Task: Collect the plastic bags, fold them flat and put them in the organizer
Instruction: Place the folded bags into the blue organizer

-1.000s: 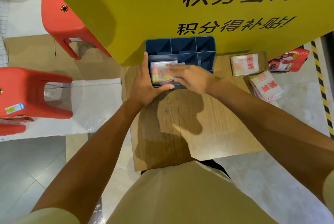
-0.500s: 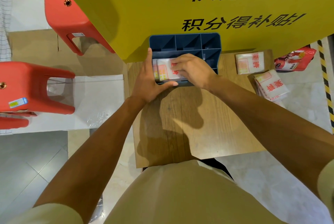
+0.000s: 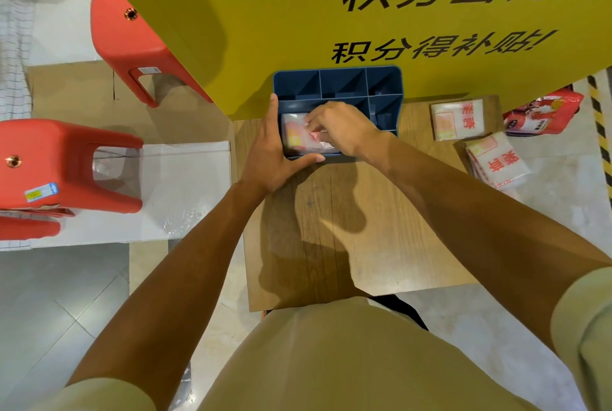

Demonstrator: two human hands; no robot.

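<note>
A dark blue organizer (image 3: 337, 74) with several compartments stands at the far edge of a small wooden table (image 3: 347, 228). A folded white plastic bag with red and yellow print (image 3: 296, 135) lies in its large front-left compartment. My left hand (image 3: 270, 158) rests against the organizer's left front corner, index finger straight along the side and thumb along the front wall. My right hand (image 3: 341, 129) reaches into the compartment with fingers bent down on the bag. Two more folded bags lie to the right, one on the table (image 3: 458, 119) and one (image 3: 495, 160) at its right edge.
A large yellow sign (image 3: 364, 13) with black characters overhangs the back of the organizer. Red plastic stools (image 3: 132, 43) (image 3: 59, 165) stand at left by a white board (image 3: 159, 192). A red printed packet (image 3: 543, 115) lies on the floor at far right.
My right hand has pushed the folded bag further down and left into the front compartment. My left hand has stayed against the organizer's corner.
</note>
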